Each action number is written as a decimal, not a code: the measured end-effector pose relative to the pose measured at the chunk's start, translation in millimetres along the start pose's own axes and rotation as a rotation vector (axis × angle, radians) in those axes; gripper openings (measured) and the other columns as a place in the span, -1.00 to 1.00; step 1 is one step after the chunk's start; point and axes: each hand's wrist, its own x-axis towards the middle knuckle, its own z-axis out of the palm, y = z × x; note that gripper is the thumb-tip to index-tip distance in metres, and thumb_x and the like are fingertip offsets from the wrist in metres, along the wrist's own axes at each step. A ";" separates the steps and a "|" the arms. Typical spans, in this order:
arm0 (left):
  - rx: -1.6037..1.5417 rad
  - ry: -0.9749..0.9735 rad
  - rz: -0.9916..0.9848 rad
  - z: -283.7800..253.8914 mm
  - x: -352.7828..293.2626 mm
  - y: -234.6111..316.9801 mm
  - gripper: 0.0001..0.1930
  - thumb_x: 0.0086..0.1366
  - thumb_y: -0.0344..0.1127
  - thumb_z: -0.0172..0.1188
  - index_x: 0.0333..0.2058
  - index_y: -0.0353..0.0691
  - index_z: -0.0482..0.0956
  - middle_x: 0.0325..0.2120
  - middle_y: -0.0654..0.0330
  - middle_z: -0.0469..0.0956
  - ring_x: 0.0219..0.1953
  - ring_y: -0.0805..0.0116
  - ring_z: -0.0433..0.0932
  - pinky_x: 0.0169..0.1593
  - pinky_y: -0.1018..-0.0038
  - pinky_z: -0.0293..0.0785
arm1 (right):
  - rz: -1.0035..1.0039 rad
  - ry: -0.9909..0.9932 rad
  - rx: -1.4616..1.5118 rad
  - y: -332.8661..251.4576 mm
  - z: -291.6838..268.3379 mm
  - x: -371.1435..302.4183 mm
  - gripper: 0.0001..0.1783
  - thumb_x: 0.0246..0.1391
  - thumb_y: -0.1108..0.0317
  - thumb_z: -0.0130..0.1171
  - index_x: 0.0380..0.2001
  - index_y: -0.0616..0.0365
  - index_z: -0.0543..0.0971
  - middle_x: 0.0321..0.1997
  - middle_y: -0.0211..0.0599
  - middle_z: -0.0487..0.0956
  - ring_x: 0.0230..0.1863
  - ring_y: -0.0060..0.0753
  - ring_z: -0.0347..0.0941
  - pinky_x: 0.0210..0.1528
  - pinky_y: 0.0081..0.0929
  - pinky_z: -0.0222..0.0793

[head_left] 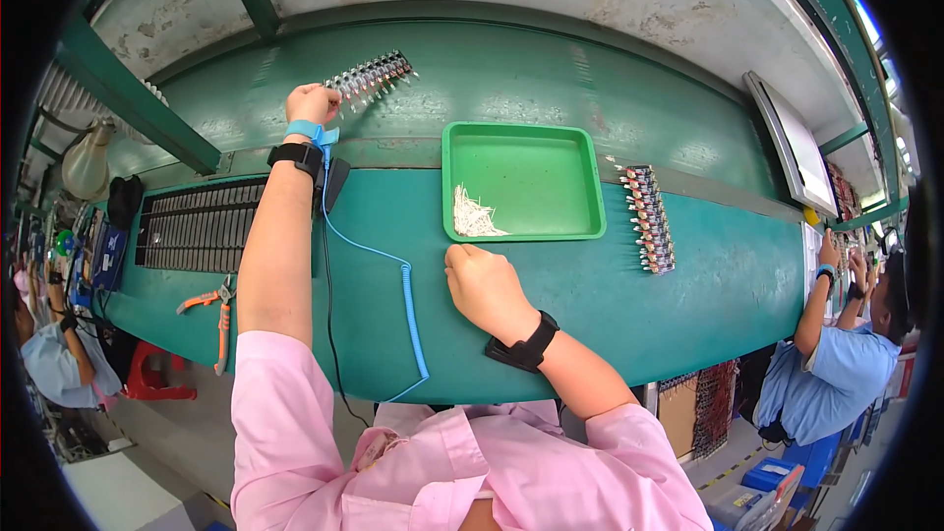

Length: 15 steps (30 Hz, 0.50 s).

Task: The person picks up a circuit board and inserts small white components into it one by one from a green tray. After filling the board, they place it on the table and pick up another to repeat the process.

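the left hand (313,103) reaches out to the back of the worktop (728,305), its fingers clamped on the left end of a strip of small parts (374,79). that strip slants up to the right; i cannot tell whether it lies on the green surface or is lifted a little off it. the right hand (489,290) is just beside the near edge of a green tray (526,234), its fingers curled inward with the tips mostly hidden, so i cannot tell whether they are together or pinching something. a small heap of thin white pieces (474,216) lies in the tray's near left corner. a second strip (649,221) lies to the right of the tray, apart from it. a blue strap (313,132) circles the left wrist, and a coiled blue cord (408,315) runs from it across the worktop. left of that forearm are a dark slatted rack (197,231) and orange-handled pliers (224,315). on the far right is a co-worker in a blue shirt (831,379).
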 end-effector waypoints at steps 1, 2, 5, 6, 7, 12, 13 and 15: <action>-0.001 0.002 -0.005 2.3 -10.6 6.5 -0.62 -0.16 -0.49 0.21 -0.28 -0.36 0.37 -0.38 0.07 0.47 -0.48 0.32 0.54 -0.45 0.51 0.47 | -0.005 -0.015 -0.047 0.1 0.7 -0.3 -0.88 -0.21 0.48 0.06 -0.55 0.26 0.35 -0.55 -0.10 0.44 -0.55 -0.04 0.40 -0.56 -0.23 0.32; -0.170 -0.002 0.005 9.0 -27.1 18.1 -0.63 -0.12 -0.53 0.17 -0.26 -0.37 0.35 -0.39 0.07 0.47 -0.46 0.31 0.53 -0.40 0.49 0.48 | -0.005 -0.027 -0.100 1.5 -0.3 -1.3 -0.90 -0.20 0.50 0.03 -0.56 0.27 0.34 -0.55 -0.09 0.44 -0.57 -0.05 0.40 -0.58 -0.24 0.32; -0.501 0.024 0.031 1.5 -72.9 38.2 -0.65 -0.04 -0.60 0.10 -0.21 -0.39 0.30 -0.41 0.08 0.46 -0.41 0.30 0.52 -0.30 0.46 0.50 | -0.102 -0.054 -0.195 -0.5 -1.5 -1.0 -0.92 -0.22 0.53 -0.03 -0.57 0.26 0.31 -0.62 -0.10 0.42 -0.64 -0.08 0.38 -0.63 -0.26 0.29; -0.581 0.008 0.079 -3.9 -82.5 39.5 -0.67 -0.02 -0.59 0.09 -0.21 -0.40 0.29 -0.40 0.06 0.46 -0.40 0.27 0.52 -0.28 0.44 0.51 | -0.150 -0.064 -0.243 -1.2 -1.9 0.2 -0.93 -0.23 0.55 -0.05 -0.58 0.26 0.30 -0.65 -0.10 0.42 -0.67 -0.10 0.37 -0.66 -0.27 0.28; -0.659 -0.010 0.127 -8.6 -91.8 39.4 -0.68 0.00 -0.59 0.08 -0.22 -0.41 0.27 -0.40 0.05 0.46 -0.39 0.24 0.52 -0.26 0.41 0.52 | -0.157 -0.067 -0.241 -1.8 -2.6 1.7 -0.93 -0.23 0.55 -0.05 -0.58 0.26 0.30 -0.65 -0.10 0.42 -0.67 -0.10 0.37 -0.66 -0.27 0.28; -0.842 -0.168 0.138 -8.2 -144.0 21.1 -0.70 0.04 -0.58 0.05 -0.21 -0.40 0.26 -0.39 0.03 0.46 -0.35 0.23 0.52 -0.21 0.41 0.50 | -0.198 -0.160 -0.319 -1.1 -3.1 2.7 -0.91 -0.26 0.56 -0.07 -0.58 0.25 0.26 -0.82 -0.18 0.34 -0.77 -0.12 0.32 -0.72 -0.29 0.22; -0.846 -0.168 0.139 -5.4 -154.2 18.7 -0.70 0.04 -0.58 0.05 -0.21 -0.40 0.26 -0.39 0.03 0.46 -0.35 0.23 0.52 -0.21 0.41 0.50 | -0.222 -0.147 -0.342 -0.4 -2.9 2.3 -0.90 -0.25 0.54 -0.06 -0.58 0.25 0.25 -0.85 -0.20 0.32 -0.78 -0.12 0.31 -0.73 -0.29 0.21; -0.788 -0.171 0.073 0.5 -172.1 12.3 -0.72 0.05 -0.57 0.05 -0.22 -0.39 0.28 -0.40 0.05 0.47 -0.36 0.23 0.52 -0.21 0.41 0.50 | -0.249 -0.138 -0.368 0.3 -2.8 1.6 -0.89 -0.24 0.53 -0.05 -0.57 0.24 0.25 -0.87 -0.22 0.30 -0.80 -0.12 0.30 -0.74 -0.28 0.20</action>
